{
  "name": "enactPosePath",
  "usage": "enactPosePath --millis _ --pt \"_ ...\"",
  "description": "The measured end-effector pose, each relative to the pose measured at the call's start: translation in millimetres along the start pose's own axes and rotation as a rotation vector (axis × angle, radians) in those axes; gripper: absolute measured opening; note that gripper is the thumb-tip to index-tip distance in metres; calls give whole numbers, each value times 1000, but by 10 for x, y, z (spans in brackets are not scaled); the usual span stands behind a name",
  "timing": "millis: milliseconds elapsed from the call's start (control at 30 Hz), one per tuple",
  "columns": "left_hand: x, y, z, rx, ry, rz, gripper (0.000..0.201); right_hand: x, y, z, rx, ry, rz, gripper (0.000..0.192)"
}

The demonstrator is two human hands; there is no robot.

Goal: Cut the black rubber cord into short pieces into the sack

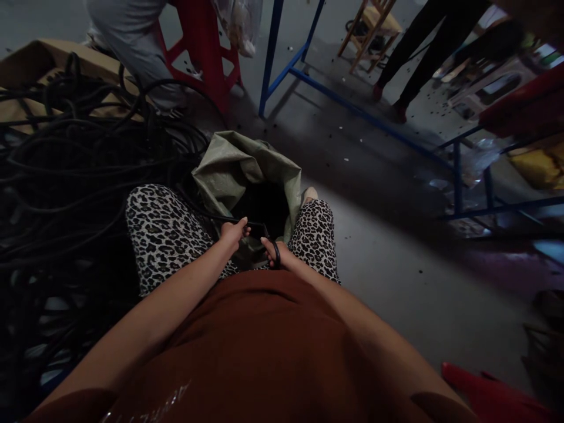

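My left hand (pixel 232 231) pinches a black cable (pixel 207 216) that runs in from the tangle on my left, across my knee. My right hand (pixel 277 254) grips a black-handled tool (pixel 264 235), likely scissors, with fingers through its loop; the tool's tip meets the cable between my hands. Both hands hover over the mouth of a grey-green woven sack (pixel 240 170) that stands between my knees.
A big heap of black cables (pixel 70 176) fills the floor on my left, over cardboard. Ahead stand a red stool (pixel 202 53), a blue metal frame (pixel 308 76), a wooden chair (pixel 374 23) and other people's legs. A red object (pixel 489 393) lies at the lower right.
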State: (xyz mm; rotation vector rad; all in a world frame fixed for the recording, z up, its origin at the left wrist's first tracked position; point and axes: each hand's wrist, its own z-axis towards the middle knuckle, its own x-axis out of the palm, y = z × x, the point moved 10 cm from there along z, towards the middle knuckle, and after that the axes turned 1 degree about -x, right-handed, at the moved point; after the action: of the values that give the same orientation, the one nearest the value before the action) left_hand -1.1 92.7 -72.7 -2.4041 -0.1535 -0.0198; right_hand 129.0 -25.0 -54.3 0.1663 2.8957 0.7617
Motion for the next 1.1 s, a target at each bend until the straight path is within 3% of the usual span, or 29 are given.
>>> enactPosePath --millis 167,533,1100 --pt "-12 -11 24 4 1 -35 20 -77 9 -52 16 -70 -4 46" --pt "78 -97 19 25 85 -192 21 99 -77 31 21 91 39 53" --pt "128 -22 -61 -22 142 -178 19 118 -53 89 2 117 58 55"
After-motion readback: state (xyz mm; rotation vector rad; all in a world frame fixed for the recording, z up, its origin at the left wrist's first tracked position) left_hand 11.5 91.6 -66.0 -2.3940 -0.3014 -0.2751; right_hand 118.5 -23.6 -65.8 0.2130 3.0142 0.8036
